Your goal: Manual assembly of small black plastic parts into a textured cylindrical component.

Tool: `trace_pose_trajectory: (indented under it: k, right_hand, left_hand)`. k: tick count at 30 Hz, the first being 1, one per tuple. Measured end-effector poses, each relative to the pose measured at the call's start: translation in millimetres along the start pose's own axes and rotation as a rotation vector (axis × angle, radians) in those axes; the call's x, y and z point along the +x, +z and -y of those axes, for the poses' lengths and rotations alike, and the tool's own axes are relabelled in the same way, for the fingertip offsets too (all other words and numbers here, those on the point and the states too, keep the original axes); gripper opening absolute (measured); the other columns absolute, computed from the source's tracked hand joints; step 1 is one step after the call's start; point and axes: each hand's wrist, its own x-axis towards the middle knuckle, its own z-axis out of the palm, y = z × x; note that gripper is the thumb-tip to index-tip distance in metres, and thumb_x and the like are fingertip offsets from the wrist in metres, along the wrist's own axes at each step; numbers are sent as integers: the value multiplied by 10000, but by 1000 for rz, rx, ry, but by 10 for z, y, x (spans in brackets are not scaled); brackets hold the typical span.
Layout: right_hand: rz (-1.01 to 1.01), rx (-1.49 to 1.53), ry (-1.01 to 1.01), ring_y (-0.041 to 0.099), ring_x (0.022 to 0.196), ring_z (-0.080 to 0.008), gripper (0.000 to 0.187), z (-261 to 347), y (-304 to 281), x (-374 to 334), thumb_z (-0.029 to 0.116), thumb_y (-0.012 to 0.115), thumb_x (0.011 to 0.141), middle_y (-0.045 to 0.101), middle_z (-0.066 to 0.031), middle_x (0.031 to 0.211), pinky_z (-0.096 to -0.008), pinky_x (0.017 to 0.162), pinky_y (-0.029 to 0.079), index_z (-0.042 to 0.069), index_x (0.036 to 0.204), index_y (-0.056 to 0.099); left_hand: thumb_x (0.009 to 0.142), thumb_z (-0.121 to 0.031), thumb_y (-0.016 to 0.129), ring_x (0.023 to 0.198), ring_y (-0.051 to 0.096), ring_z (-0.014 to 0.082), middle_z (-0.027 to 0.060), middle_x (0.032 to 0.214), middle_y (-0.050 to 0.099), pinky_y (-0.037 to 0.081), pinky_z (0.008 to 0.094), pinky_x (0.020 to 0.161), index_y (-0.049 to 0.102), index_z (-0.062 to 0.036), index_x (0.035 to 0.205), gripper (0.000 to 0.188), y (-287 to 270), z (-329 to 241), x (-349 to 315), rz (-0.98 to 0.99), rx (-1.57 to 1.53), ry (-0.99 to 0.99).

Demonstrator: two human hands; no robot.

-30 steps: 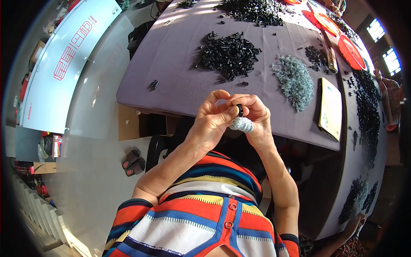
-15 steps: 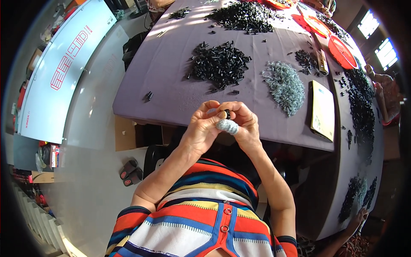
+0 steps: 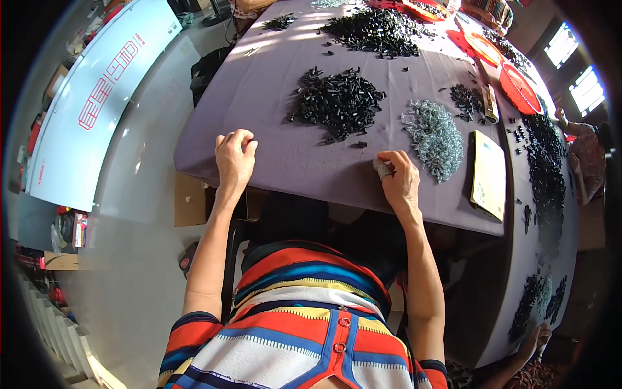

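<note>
My left hand (image 3: pixel 234 159) rests on the purple-grey tablecloth (image 3: pixel 278 142) near the table's front edge, fingers curled under, nothing visible in it. My right hand (image 3: pixel 400 181) lies further right on the cloth. Its fingers close on a small bunch of silvery metal parts (image 3: pixel 381 168). A heap of small black plastic parts (image 3: pixel 337 100) lies just beyond and between the hands. A heap of silvery metal clips (image 3: pixel 434 133) lies right of it, close to my right hand. A few stray black parts (image 3: pixel 357 144) lie by my right fingertips.
A pale yellow card (image 3: pixel 487 175) lies right of the clips. Another black heap (image 3: pixel 376 29) and red trays (image 3: pixel 518 87) sit further back. Black parts (image 3: pixel 544 168) line the right edge, where another person (image 3: pixel 586 155) sits. A cardboard box (image 3: pixel 188 201) stands under the table.
Both hands were together in front of my chest around a silvery bunch and a black part. They have separated and come down onto the table, the left going left, the right keeping the silvery bunch.
</note>
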Motion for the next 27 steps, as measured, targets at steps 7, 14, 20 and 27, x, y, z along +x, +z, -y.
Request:
trace_pose_trajectory:
  k: [7,14,20,27]
  right_hand:
    - [21,-67,34,580,858,-303,226,45,64,1,0,582,694,590,-84,891,-368,735,469,74,902,634]
    - [5,-164,-85,562,896,-318,260,141,216,225,25,580,722,564,-124,930,-400,744,464,82,973,615]
    - [83,-302,-162,575,851,-321,171,14,296,321,88,574,774,568,-130,906,-404,708,469,66,943,595]
    - [139,208,-12,604,815,-351,123,387,276,22,51,565,797,613,-173,869,-385,705,482,10,911,590]
  left_hand:
    - [701,-49,692,759,504,238,28,764,565,400,345,754,578,-81,815,164,144,167,-61,-29,42,33]
    - [703,-21,666,801,514,266,52,845,583,411,361,760,594,-75,849,172,151,-83,-94,-168,27,151]
    - [787,-25,621,592,560,119,75,712,608,444,254,538,610,-17,847,61,410,-811,-283,158,-654,-83]
    - [873,-74,579,628,594,104,59,763,618,530,235,512,593,43,985,163,661,-1220,-346,410,-1182,-452]
